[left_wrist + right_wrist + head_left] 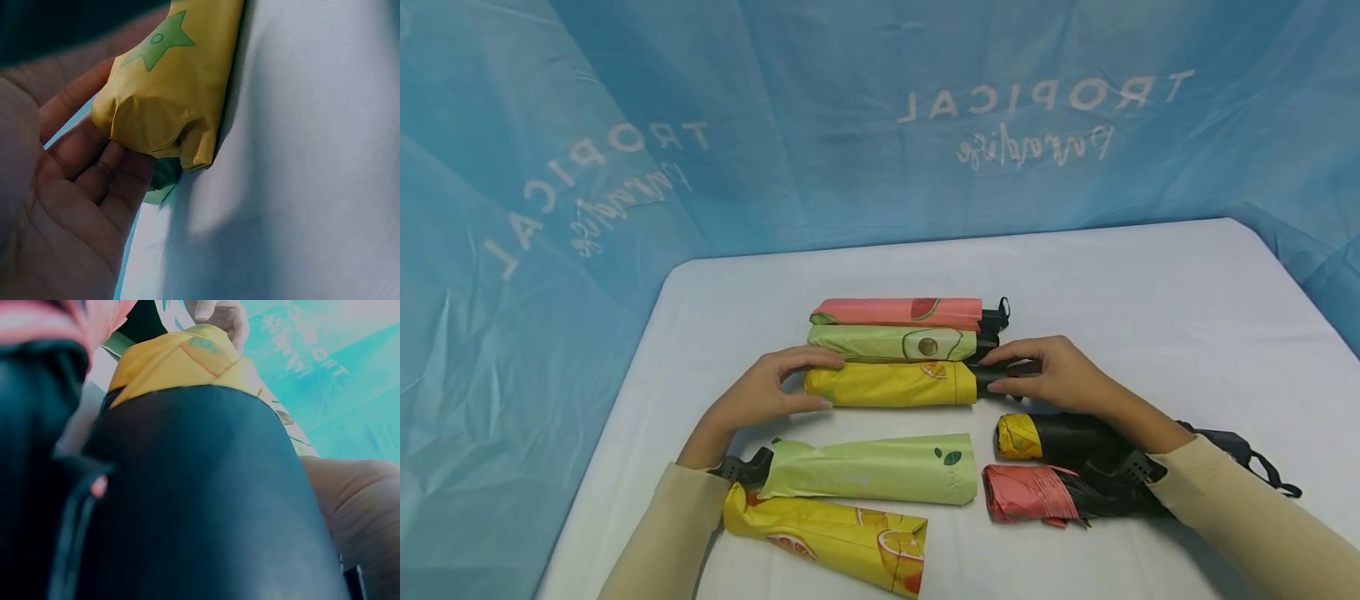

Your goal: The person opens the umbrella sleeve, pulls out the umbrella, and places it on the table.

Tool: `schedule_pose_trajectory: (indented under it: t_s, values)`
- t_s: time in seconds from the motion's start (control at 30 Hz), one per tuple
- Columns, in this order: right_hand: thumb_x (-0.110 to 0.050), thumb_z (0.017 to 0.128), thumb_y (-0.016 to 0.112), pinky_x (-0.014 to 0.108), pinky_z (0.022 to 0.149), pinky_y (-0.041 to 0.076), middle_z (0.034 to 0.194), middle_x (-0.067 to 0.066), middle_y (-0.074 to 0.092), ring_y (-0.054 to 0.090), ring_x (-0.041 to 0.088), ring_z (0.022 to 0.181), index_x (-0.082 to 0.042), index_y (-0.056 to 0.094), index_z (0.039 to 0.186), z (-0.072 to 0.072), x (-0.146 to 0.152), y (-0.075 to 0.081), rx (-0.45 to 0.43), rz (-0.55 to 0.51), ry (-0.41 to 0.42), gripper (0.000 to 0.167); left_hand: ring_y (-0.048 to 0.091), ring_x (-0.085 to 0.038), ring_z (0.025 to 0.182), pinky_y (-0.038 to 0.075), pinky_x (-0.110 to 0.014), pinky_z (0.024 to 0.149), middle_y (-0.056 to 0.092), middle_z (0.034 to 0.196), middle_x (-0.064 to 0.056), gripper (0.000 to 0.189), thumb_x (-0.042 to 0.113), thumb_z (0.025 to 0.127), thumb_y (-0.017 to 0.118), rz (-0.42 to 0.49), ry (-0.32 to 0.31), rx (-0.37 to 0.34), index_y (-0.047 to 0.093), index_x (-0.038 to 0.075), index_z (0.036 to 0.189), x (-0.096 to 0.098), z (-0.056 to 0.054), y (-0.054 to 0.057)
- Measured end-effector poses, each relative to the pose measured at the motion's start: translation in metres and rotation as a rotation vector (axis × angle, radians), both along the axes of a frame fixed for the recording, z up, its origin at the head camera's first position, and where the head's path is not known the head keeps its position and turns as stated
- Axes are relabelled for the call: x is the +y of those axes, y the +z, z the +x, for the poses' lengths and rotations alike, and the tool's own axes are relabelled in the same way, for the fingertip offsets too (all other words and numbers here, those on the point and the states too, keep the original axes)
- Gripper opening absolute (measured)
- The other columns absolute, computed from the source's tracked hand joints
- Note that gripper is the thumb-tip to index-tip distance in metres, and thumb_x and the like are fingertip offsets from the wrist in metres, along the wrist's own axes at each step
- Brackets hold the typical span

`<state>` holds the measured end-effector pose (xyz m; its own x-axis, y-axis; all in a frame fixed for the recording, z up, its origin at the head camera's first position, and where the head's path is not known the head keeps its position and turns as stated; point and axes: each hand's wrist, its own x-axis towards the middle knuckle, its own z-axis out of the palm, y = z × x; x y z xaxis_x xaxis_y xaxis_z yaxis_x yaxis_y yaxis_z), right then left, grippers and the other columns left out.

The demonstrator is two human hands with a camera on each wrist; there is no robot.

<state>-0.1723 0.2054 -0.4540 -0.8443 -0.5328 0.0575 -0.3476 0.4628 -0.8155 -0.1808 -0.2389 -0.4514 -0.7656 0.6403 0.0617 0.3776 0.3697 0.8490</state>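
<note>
A yellow folding umbrella (pixel 887 384) lies crosswise on the white table in the head view, its black handle (pixel 982 381) at the right. My left hand (pixel 765 392) is at its left end, thumb and fingers spread apart around the rounded tip. In the left wrist view the straight fingers (pixel 103 169) touch the yellow cloth from behind. The thumb and fingers of my right hand (pixel 1051 372) pinch the black handle end. Just behind lie a green avocado-print umbrella (pixel 887 342) and a pink watermelon-print umbrella (pixel 880 311), parallel and close together.
In front lie a flat green sleeve (pixel 872 471) and a yellow orange-print sleeve (pixel 835 537). Under my right forearm are a black umbrella with a yellow end (pixel 1019 437) and another with a red end (pixel 1030 493). A blue printed curtain (pixel 850 125) hangs behind the table.
</note>
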Motion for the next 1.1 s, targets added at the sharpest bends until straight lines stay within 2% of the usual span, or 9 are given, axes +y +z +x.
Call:
schedule_pose_trajectory:
  t_s: [0.17,0.3,0.47,0.6,0.8,1.0,1.1]
  values:
    - [-0.026,0.087,0.085,0.033,0.086,0.059,0.124,0.001,0.072,0.068,0.017,0.108,-0.020,0.074,0.125,0.000,-0.001,0.000,0.072,0.064,0.046,0.040,0.049,-0.019,0.136,0.038,-0.049,0.115,0.055,0.147,0.005,0.070,0.014,0.084,0.087,-0.072,0.008,-0.030,0.057,0.020,0.146,0.009,0.002,-0.004]
    - [-0.031,0.086,0.085,0.038,0.088,0.058,0.126,-0.003,0.071,0.067,0.013,0.108,-0.022,0.071,0.131,0.000,-0.004,0.001,0.128,0.116,0.095,0.048,0.049,-0.018,0.135,0.040,-0.049,0.113,0.053,0.149,0.007,0.075,0.016,0.084,0.087,-0.067,0.007,-0.035,0.053,0.022,0.150,0.013,0.002,-0.008]
    - [-0.033,0.085,0.087,0.041,0.094,0.057,0.127,-0.006,0.070,0.066,0.012,0.115,-0.024,0.069,0.135,-0.002,-0.009,0.001,0.159,0.133,0.134,0.054,0.051,-0.015,0.134,0.043,-0.045,0.111,0.056,0.146,0.009,0.071,0.022,0.084,0.087,-0.042,0.013,-0.006,0.056,0.027,0.147,0.014,0.002,-0.013]
    - [-0.033,0.085,0.086,0.040,0.089,0.058,0.125,-0.004,0.071,0.068,0.012,0.109,-0.022,0.070,0.134,-0.002,-0.013,-0.001,0.173,0.133,0.135,0.053,0.053,-0.014,0.131,0.044,-0.042,0.110,0.059,0.143,0.011,0.069,0.023,0.083,0.088,-0.024,0.023,0.001,0.059,0.029,0.145,0.016,0.000,-0.017]
    - [-0.031,0.083,0.088,0.038,0.086,0.059,0.124,-0.003,0.072,0.068,0.010,0.105,-0.021,0.071,0.133,-0.001,-0.016,0.000,0.158,0.160,0.110,0.054,0.054,-0.015,0.129,0.045,-0.042,0.109,0.060,0.140,0.012,0.067,0.023,0.082,0.089,-0.011,0.037,0.000,0.061,0.029,0.143,0.017,0.000,-0.017]
    - [-0.031,0.084,0.088,0.029,0.072,0.052,0.121,0.000,0.073,0.061,0.006,0.081,-0.020,0.071,0.132,0.000,-0.017,0.000,0.170,0.166,0.101,0.053,0.055,-0.014,0.128,0.046,-0.042,0.107,0.061,0.139,0.012,0.065,0.022,0.082,0.089,-0.018,0.057,-0.012,0.062,0.030,0.141,0.017,0.001,-0.017]
    - [-0.032,0.084,0.087,0.028,0.071,0.051,0.120,-0.001,0.074,0.061,0.006,0.079,-0.020,0.072,0.132,0.000,-0.017,0.001,0.168,0.157,0.099,0.052,0.056,-0.014,0.127,0.047,-0.042,0.107,0.062,0.138,0.011,0.064,0.019,0.083,0.088,-0.015,0.069,-0.029,0.063,0.030,0.140,0.017,0.002,-0.017]
